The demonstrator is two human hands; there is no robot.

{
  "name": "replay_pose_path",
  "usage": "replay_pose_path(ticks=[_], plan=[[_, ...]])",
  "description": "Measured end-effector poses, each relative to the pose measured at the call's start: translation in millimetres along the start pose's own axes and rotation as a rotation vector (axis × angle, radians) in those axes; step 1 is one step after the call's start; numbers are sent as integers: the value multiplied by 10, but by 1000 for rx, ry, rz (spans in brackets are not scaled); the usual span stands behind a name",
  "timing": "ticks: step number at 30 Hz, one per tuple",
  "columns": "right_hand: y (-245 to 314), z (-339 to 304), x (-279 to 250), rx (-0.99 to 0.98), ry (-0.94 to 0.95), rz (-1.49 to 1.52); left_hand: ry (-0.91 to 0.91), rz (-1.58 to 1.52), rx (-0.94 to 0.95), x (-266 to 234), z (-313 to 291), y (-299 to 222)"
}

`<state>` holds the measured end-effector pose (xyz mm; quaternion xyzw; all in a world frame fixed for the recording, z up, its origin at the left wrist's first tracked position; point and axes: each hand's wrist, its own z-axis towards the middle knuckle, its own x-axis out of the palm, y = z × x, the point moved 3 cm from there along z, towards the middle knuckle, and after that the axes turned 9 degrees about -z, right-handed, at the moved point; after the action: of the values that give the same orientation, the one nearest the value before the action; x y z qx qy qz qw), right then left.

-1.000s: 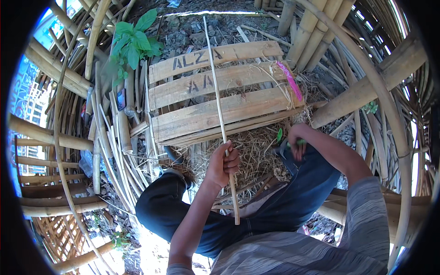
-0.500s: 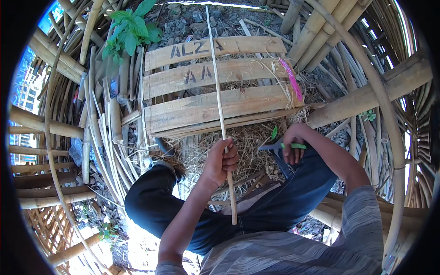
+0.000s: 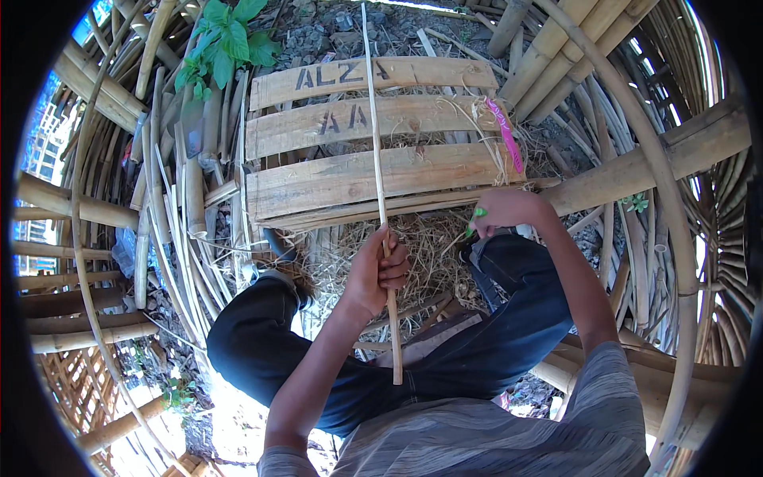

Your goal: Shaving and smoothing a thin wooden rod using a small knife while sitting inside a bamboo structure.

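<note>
Steadying the stick (image 3: 376,143) looks like the step here, left grip (image 3: 371,273) clamped round its lower part, right grip (image 3: 507,209) seemingly closed on a green tool (image 3: 478,212), long axis running from the lap (image 3: 445,383) across the crate (image 3: 318,180), far tip pointing away and slightly left, and the next move likely calls for a firm hold

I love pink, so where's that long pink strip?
In the head view, the pink strip is at the right end of the slatted wooden crate, above the right hand in the picture.

the right hand (image 3: 506,210) mostly hides a green tool (image 3: 479,212).
</note>
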<state>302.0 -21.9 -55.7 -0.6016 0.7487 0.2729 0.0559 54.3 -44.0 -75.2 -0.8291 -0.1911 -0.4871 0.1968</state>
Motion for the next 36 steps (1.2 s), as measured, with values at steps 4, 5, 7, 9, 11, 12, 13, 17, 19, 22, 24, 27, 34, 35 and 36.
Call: replay_pose_path(ticks=[4,5,7,9,11,12,13,17,19,22,24,27,34,35,36], plan=[[406,-280,-282,14,-291,194,3,-28,-11,-45,7,3],[511,-295,-338,54,-396,190,23,-51,-21,-56,11,8],[488,-89,-341,-65,-600,99,17,-53,-25,-55,30,17],[502,57,-306,-179,-803,13,9,-54,-37,-43,53,17],[585,133,-276,-235,-1015,20,34,-73,-41,-20,54,9],[615,183,-261,-233,-1006,28,24,-76,-46,-19,35,10],[682,216,-276,-292,-984,36,17,-64,-33,-13,29,-6],[914,222,-244,-254,-894,-199,8,-64,-23,7,12,-21],[932,285,-208,-251,-896,-176,11,-69,-25,10,4,-30],[895,358,-201,-257,-917,-168,10,-90,-23,0,-3,-36],[861,392,-210,-273,-935,-175,21,-95,-13,5,-9,-40],[834,442,-186,-182,-818,-181,41,-75,-7,24,-21,-39],[1026,418,-119,-305,-644,-127,1,-45,0,10,-46,-62],[1004,438,-124,-298,-685,-157,-6,-28,1,21,-47,-49],[961,494,-127,-300,-691,-159,-13,-11,2,33,-49,-36]])
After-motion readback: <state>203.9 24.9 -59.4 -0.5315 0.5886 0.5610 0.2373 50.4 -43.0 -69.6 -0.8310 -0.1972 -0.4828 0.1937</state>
